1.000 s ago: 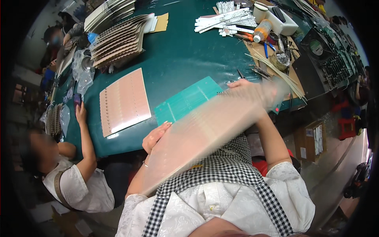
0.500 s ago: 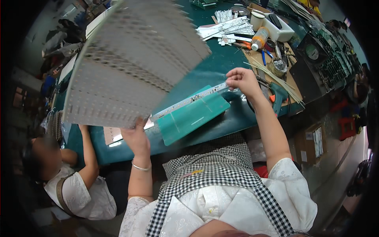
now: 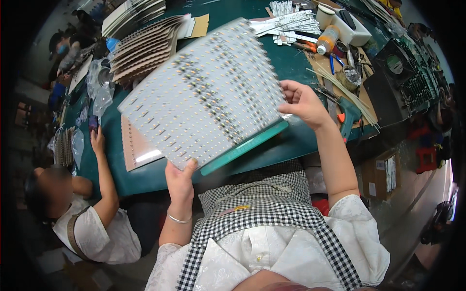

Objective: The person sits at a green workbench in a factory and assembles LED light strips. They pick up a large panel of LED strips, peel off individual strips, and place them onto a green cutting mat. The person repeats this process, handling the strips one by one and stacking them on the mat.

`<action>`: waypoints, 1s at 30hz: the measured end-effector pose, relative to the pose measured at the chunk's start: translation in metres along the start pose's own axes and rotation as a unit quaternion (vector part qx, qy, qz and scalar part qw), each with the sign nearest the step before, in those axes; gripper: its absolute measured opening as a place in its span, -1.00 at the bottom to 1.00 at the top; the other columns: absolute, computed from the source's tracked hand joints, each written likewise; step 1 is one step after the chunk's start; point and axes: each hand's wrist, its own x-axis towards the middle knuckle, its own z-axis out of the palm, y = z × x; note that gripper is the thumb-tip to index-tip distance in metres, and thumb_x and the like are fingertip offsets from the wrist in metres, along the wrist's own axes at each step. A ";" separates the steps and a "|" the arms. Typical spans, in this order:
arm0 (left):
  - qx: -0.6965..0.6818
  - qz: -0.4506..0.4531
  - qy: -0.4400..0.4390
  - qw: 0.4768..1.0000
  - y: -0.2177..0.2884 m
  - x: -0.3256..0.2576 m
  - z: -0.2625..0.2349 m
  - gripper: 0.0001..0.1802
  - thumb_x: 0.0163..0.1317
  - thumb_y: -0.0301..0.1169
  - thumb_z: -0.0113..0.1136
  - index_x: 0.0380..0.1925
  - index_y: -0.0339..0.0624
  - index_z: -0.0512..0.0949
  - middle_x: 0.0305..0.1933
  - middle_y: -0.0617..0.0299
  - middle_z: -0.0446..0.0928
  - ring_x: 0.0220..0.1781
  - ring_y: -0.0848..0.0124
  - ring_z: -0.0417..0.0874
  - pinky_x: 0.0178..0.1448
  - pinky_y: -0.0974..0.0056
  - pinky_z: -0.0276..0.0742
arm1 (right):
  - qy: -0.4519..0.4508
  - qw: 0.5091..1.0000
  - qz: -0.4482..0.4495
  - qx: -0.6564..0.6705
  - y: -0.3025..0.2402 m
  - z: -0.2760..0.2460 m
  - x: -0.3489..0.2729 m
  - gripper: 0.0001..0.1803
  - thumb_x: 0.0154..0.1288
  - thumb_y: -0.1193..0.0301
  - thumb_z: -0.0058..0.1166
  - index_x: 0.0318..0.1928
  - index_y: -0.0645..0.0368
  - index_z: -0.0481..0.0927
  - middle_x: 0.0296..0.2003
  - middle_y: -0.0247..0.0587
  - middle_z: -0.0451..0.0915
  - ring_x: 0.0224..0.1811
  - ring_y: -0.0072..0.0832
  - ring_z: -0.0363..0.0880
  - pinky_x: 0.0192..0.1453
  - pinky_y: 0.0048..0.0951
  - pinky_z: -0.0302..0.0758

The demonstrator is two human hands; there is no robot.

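A large white circuit board panel [image 3: 208, 97], covered with rows of small components, is held up at a tilt above the table. My left hand [image 3: 180, 180] grips its near left corner, thumb on top. At the panel's right edge my right hand [image 3: 305, 104] is closed, its fingers curled on the edge. Under the panel, a green flat-topped block [image 3: 247, 148] shows along the near side; the rest of it is hidden. A pinkish-brown board [image 3: 140, 143] lies on the table to the left, partly covered by the panel.
Stacked boards [image 3: 145, 51] stand at the far left. White board strips [image 3: 291, 25] lie at the back, near an orange-capped bottle [image 3: 328, 40]. A glue gun [image 3: 347, 115] and hand tools rest on the right. At left, another person's hand [image 3: 97, 140] holds a dark object.
The panel has swung down and right, turning its white component side up, and covers much of the green block. The strip my right hand held is out of sight; that hand is now at the panel's edge.
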 end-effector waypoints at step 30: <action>-0.025 -0.075 -0.062 0.995 0.019 0.028 0.011 -0.39 0.07 -0.46 0.39 0.12 -0.40 0.37 0.07 0.09 0.52 0.10 0.31 0.53 0.22 0.20 0.43 | -0.023 0.987 0.041 -0.152 0.007 -0.019 0.011 -0.56 0.09 0.66 0.17 0.03 0.37 0.45 -0.17 -0.19 0.64 -0.17 -0.61 0.58 -0.06 -0.52 0.51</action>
